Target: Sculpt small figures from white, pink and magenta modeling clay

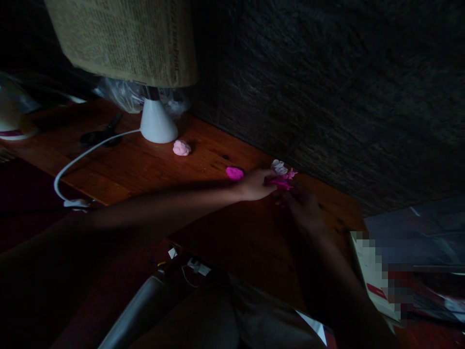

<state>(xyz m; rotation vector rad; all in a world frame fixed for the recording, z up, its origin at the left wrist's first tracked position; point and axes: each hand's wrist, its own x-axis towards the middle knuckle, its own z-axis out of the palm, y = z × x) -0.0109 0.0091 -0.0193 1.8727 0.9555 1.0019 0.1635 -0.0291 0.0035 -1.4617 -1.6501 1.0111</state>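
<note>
A bright magenta piece of soft, clay-like material (280,183) is between my two hands, low over the wooden table. My left hand (256,185) reaches in from the left, its thumb and fingers closed on that piece. From the right, my right hand (303,206) meets its near side with bent fingers; it is in deep shadow. Just behind the hands are a white ruffled piece (279,166) and a small pink spiky piece (291,173). A flat magenta lump (235,173) rests beside my left wrist. Farther left lies a pale pink lump (181,148).
A lamp with a white cone base (158,123) and newsprint shade (123,39) stands on the table (203,131), its white cable (76,157) looping over the front edge. Black scissors (103,135) lie left of it. A dark textured wall (327,87) runs behind.
</note>
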